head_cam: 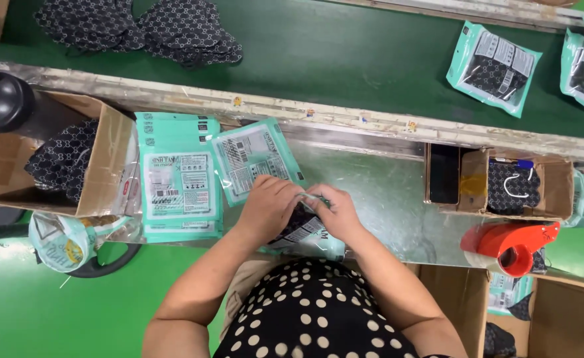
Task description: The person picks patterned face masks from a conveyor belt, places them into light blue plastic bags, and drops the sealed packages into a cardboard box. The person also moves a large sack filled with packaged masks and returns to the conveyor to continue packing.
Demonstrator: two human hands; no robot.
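Both hands meet over the near edge of the metal worktop (384,192): the left hand (265,205) and the right hand (335,212) are closed together on a teal plastic pouch (305,232) with a dark patterned fabric piece showing inside it, fingers pinched at its mouth, seemingly to hold the opening steady. A stack of empty teal pouches (179,189) lies just beside the left hand, with one loose pouch (252,159) tilted across its right side, all within easy reach. At the worktop's left end an open cardboard box (60,159) holds more dark fabric pieces. Toward the right edge sit a small cardboard box (524,185) and an orange tape dispenser (510,245). Beyond the far edge, filled pouches (494,59) lie on the green conveyor belt (345,59).
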